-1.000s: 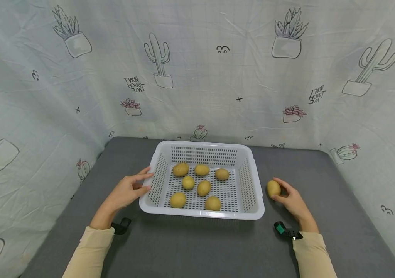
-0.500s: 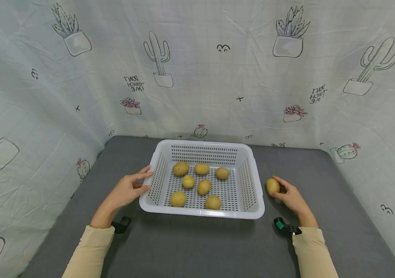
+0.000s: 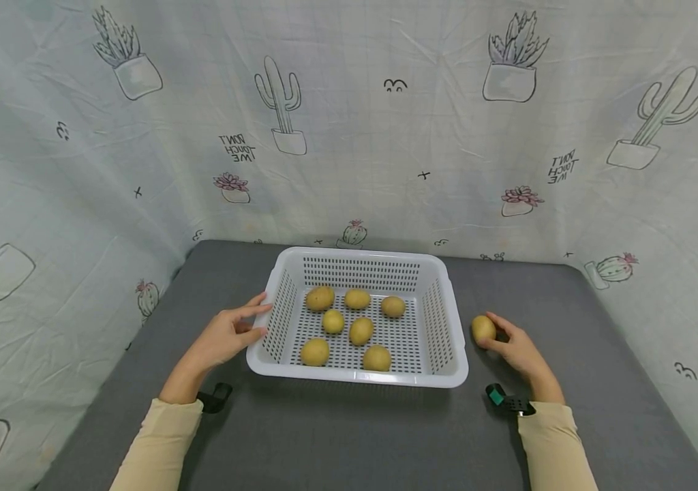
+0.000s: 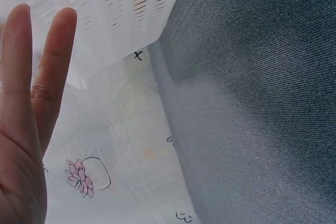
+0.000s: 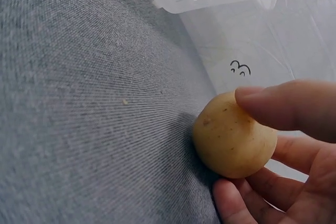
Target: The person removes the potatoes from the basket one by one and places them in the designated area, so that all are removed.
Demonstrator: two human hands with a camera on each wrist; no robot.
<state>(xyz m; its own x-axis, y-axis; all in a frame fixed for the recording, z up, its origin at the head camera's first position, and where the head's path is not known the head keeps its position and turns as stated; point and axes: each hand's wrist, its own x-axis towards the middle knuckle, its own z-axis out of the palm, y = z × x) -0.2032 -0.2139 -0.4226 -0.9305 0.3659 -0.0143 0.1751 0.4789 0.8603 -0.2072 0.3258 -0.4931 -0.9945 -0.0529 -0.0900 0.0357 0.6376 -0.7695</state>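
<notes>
A white perforated plastic basket (image 3: 356, 379) stands on the grey table, with several yellow-brown potatoes, such as one potato (image 3: 360, 331), lying spread over its floor. At the basket's left rim is my left hand (image 3: 223, 335), touching it with extended fingertips. In the left wrist view, two straight fingers (image 4: 56, 56) overlap the basket's outer wall. To the right of the basket, my right hand (image 3: 517, 349) holds a single potato (image 3: 483, 329) between thumb and fingers. The right wrist view shows this potato (image 5: 233, 137) low over the cloth, the thumb on its upper side and fingertips below.
A grey cloth-covered table (image 3: 349, 436) surrounds the basket. Behind and on both sides hangs a pale curtain (image 3: 349, 123) printed with cacti. Dark bands sit at both wrists, the right band (image 3: 508, 402) bearing a green patch.
The right hand and its potato have shifted only very slightly. The left hand stays at the basket's rim, and the basket and its potatoes keep their places.
</notes>
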